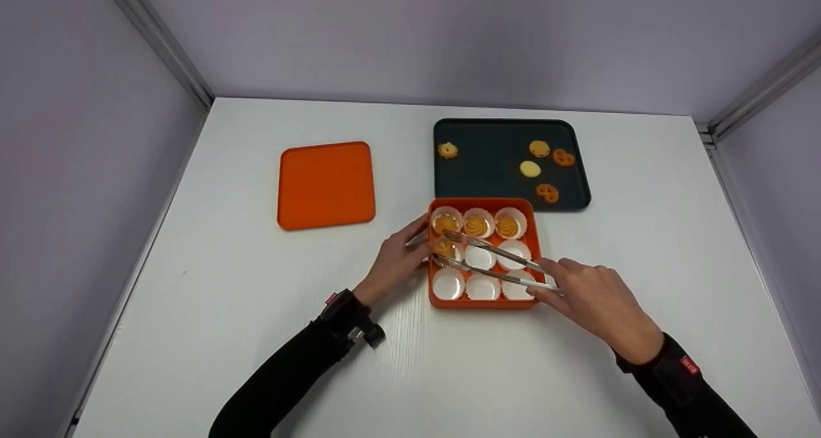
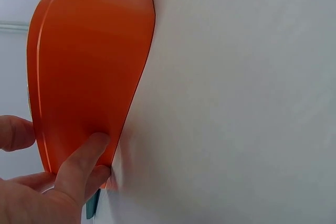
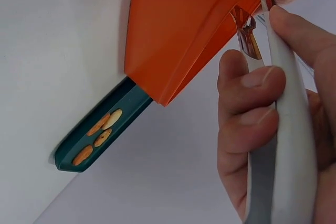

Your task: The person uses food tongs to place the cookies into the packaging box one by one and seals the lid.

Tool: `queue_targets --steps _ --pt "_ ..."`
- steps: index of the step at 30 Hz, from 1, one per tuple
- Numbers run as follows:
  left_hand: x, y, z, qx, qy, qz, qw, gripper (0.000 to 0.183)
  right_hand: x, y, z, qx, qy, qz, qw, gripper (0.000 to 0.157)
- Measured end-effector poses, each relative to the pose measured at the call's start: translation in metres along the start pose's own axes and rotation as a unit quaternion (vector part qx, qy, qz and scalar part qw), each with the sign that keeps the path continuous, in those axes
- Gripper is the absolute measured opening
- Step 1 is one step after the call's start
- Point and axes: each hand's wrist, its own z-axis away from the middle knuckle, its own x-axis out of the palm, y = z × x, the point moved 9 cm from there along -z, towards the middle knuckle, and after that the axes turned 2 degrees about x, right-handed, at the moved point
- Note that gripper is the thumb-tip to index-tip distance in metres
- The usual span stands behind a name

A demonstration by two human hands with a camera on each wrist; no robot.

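Observation:
An orange box [image 1: 484, 304] holds rows of white paper cups [image 1: 483, 288]. Piped cookies [image 1: 476, 226] sit in the far-row cups. Another piped cookie [image 1: 444, 248] lies in the left cup of the middle row, between the tips of metal tongs [image 1: 494, 273] with white handles. My right hand [image 1: 593, 297] grips those handles [image 3: 291, 129], fingers wrapped round them. At the box's left side, my left hand [image 1: 399, 258] holds the wall [image 2: 86, 72], fingers against its outside and thumb at the rim. Whether the tongs squeeze the cookie is unclear.
Behind the box lies a dark green tray [image 1: 487, 168] with a piped cookie [image 1: 448, 150], pretzels [image 1: 547, 193] and round cookies [image 1: 530, 169]. An orange lid-like square [image 1: 326, 186] lies to the left on the white table [image 1: 192, 284]. Pale walls enclose the table.

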Motion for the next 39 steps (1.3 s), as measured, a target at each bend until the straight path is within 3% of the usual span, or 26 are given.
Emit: queue_targets --steps 6,15,21,29,35,39 --pt "-0.002 0.002 0.000 0.013 0.007 -0.015 0.9998 0.064 -0.006 0.009 0.001 0.016 0.014 -0.030 0.999 0.051" --pt "-0.001 0.000 0.001 0.005 0.006 0.005 1.0000 0.064 -0.011 0.009 0.000 0.004 0.045 -0.015 0.999 0.048" --pt "-0.002 -0.001 0.000 0.004 0.010 -0.010 0.9999 0.064 -0.019 0.015 -0.008 0.013 0.092 -0.033 0.995 0.050" --pt "-0.003 0.000 0.000 0.001 0.014 -0.017 0.9997 0.064 -0.032 0.031 -0.039 0.050 0.143 -0.088 0.985 0.049" --pt "-0.001 0.003 0.001 0.004 0.011 -0.012 0.9999 0.065 -0.034 0.037 -0.068 0.059 0.148 -0.084 0.984 0.046" --pt "-0.001 0.001 0.001 0.003 0.012 -0.018 0.9998 0.065 -0.031 0.043 -0.090 0.065 0.130 -0.076 0.986 0.047"
